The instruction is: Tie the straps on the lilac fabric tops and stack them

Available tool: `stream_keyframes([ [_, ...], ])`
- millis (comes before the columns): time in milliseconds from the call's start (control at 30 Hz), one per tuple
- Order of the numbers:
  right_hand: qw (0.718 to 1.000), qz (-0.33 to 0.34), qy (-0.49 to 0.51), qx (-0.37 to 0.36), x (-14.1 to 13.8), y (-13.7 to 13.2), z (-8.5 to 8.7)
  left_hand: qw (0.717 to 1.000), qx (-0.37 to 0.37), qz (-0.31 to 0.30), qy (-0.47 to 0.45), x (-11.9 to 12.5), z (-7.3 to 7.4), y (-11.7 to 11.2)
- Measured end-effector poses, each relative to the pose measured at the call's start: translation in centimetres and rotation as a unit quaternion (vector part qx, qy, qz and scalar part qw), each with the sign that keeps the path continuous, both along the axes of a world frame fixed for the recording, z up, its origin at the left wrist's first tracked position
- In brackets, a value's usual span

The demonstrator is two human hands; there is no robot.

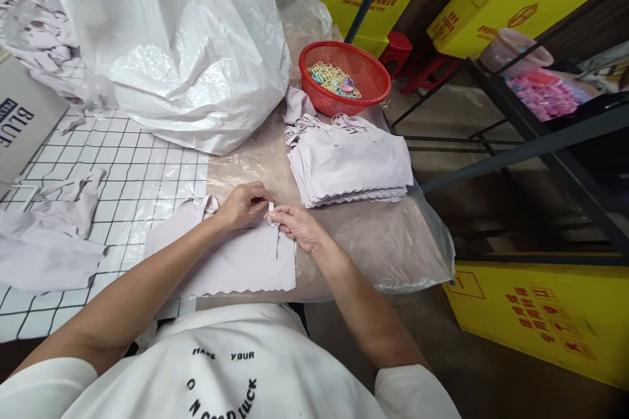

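Observation:
A pale lilac fabric pouch (240, 262) with a scalloped lower edge lies flat on the table in front of me. My left hand (243, 204) pinches its thin strap at the top edge. My right hand (297, 225) is closed on the same strap, a small white end sticking up between the two hands. Just beyond my right hand sits a neat stack of the same pouches (351, 167).
A red mesh basket (344, 77) with small clips stands at the far table edge. A large white plastic bag (181, 39) fills the back. Loose lilac fabric (49, 242) lies at left on a grid-patterned sheet. Yellow boxes (545, 314) and a metal rack (535, 137) stand at right.

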State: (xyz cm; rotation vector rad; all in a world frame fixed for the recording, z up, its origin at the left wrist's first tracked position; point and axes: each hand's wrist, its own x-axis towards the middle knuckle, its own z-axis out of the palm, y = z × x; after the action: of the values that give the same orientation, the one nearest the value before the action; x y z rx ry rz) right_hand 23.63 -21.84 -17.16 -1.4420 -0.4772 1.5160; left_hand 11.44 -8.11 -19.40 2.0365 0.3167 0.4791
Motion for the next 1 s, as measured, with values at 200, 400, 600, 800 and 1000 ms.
stream_keyframes([
  [200, 0.978, 0.142, -0.148, 0.042, -0.2, -3.3, 1.7, 0.998, 0.002, 0.07, 0.001, 0.5, -1.2, 0.8],
  [400, 0.932, 0.222, -0.277, 0.079, -1.3, -6.2, 4.0, 0.995, 0.013, 0.092, 0.021, 0.6, -2.0, 1.0],
  [600, 0.942, 0.226, -0.213, 0.125, -0.6, -6.0, 4.5, 0.991, 0.025, 0.111, 0.066, 0.0, -1.7, 1.1],
  [800, 0.956, 0.22, -0.115, 0.157, 0.2, -5.5, 4.6, 0.983, 0.037, 0.15, 0.101, -0.1, -1.7, 1.0],
  [1000, 0.956, 0.233, -0.079, 0.158, 0.6, -5.6, 4.6, 0.976, 0.031, 0.174, 0.123, 0.6, -1.9, 1.0],
])
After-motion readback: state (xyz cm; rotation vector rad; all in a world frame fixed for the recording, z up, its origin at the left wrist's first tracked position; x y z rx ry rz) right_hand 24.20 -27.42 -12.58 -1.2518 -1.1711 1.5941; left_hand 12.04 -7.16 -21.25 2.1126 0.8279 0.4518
